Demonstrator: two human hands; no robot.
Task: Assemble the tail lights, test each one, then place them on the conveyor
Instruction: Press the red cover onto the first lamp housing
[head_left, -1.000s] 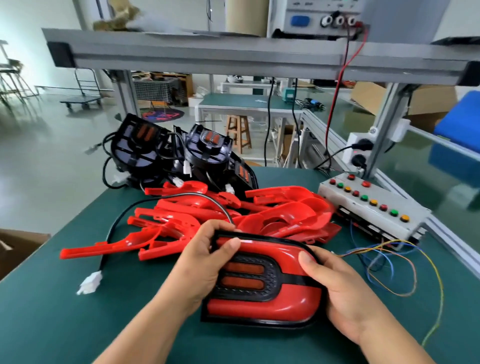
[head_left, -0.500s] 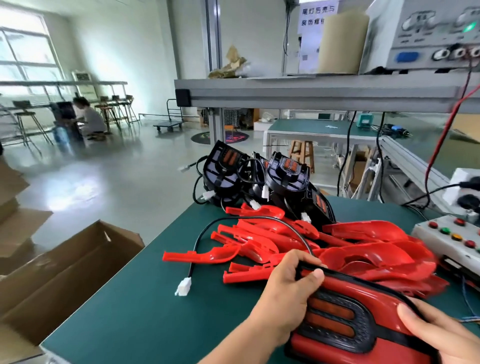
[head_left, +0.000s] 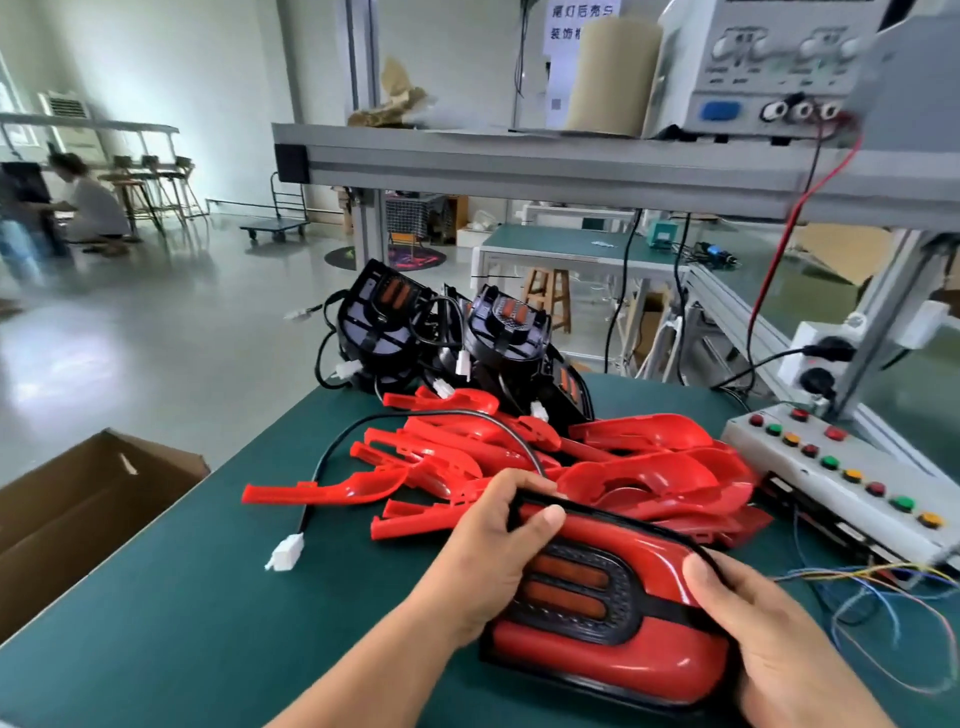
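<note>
Head view, table: tail light sits near me, before the red covers.
Tail light: I'd press both ends together evenly until the seam closes all round.
Left hand: curled round left end, thumb on top.
Right hand: grips right end, thumb on face.
Plug: loose, left of light.

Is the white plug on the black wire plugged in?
Unplugged: the white plastic plug lies free on the green table, joined to nothing.
</note>
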